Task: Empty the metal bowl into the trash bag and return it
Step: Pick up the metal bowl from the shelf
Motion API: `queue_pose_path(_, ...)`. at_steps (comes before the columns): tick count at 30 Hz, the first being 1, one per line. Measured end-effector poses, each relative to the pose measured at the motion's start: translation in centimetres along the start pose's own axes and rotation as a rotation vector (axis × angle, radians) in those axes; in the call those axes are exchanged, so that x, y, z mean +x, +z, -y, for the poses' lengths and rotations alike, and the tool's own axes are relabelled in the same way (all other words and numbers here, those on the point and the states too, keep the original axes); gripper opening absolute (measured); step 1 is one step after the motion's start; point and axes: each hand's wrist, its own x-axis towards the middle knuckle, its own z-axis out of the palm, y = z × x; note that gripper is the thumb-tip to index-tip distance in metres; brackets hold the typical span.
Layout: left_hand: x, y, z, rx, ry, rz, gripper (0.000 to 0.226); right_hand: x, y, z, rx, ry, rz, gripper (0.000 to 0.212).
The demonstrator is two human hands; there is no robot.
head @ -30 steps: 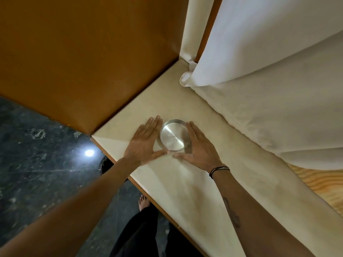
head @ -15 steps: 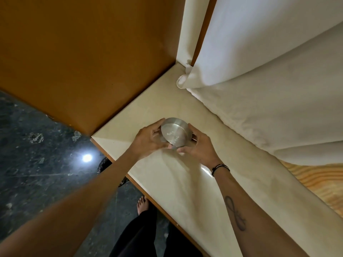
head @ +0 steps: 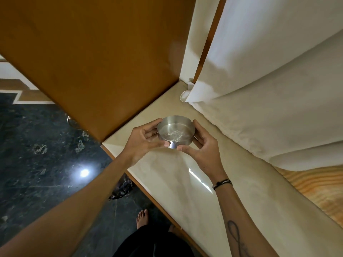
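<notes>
At the bottom of the view stand two bare feet, one [head: 142, 217] clear and the other half hidden, on the dark stone floor [head: 37, 164], with black trousers [head: 154, 243] above them. Two bare forearms reach forward from here. The right forearm carries one dark tattoo [head: 236, 238] and one black wristband [head: 222, 183].

Under the left arm, on the floor just beside the edge of the counter [head: 185, 182], lies one dark crumpled thing [head: 121, 188]; I cannot tell if it is the trash bag. The counter is pale and glossy, with one bright streak of reflected light.

Farther on, the one metal bowl [head: 175, 131] is held between both hands, above the far part of the counter. The left hand [head: 143, 140] grips its left side, with the fingers around the wall and the thumb near the front rim. The right hand [head: 202, 145] grips the right side in the same way. The bowl is tilted toward the camera, so its inside is seen, and there are some small pale crumbs or flakes in it.

Behind the bowl, on the left, rises one orange-brown panel [head: 92, 52]. On the right hang white curtains [head: 269, 71] in large folds, and their lower end touches the counter in the corner. At the right edge a piece of light wood [head: 319, 186] shows.
</notes>
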Motion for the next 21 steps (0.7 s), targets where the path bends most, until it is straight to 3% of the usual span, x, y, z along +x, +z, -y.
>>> queue_pose_path(10, -7.2, -1.7, -0.3, -0.003, 0.056, -0.171, 0.099, -3.1, 1.4, 1.7, 0.036, -0.068, 0.135, 0.105)
queue_pose_path(21, -14.4, -6.5, 1.6, 0.029, 0.019, -0.252, 0.100, -5.7, 7.8, 1.0, 0.075, -0.011, 0.289, 0.105)
